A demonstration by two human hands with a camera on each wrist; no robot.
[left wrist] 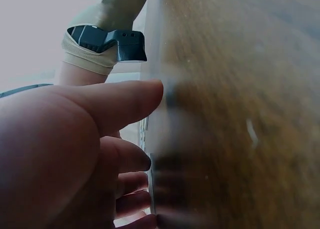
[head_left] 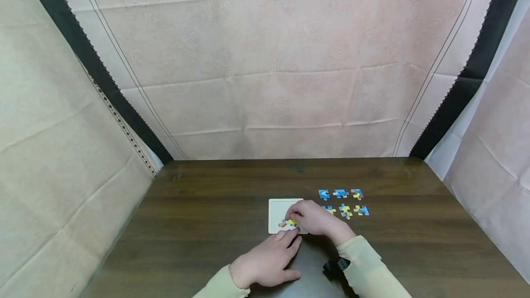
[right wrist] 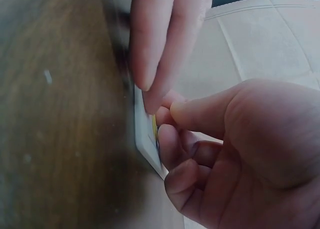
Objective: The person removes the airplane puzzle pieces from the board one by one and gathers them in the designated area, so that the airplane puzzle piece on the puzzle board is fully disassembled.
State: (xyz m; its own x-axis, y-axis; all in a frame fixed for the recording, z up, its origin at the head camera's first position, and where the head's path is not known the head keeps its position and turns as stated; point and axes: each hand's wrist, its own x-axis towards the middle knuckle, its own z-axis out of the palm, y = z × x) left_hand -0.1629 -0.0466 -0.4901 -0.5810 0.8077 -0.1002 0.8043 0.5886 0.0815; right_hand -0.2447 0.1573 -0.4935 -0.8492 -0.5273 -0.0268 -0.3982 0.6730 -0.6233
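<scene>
A white square puzzle tray point(head_left: 276, 209) lies on the table, with joined jigsaw pieces point(head_left: 282, 224) along its near side. My right hand point(head_left: 316, 219) reaches in from the right, thumb and curled fingers pinching a yellow puzzle piece point(head_left: 293, 221) low over the tray. In the right wrist view only a yellow sliver shows beside those fingertips; the rest is hidden. My left hand point(head_left: 269, 260) lies palm down in front, its extended fingertips at the tray's near edge and the thumb spread apart. Left and right fingers come close together there.
Several loose blue and yellow jigsaw pieces point(head_left: 341, 193) lie in two rows right of the tray, some partly behind my right hand. The brown wooden table point(head_left: 198, 215) ends at pale fabric walls point(head_left: 281, 82) at the back and sides. A black wrist camera point(head_left: 337, 266) sits on the right sleeve.
</scene>
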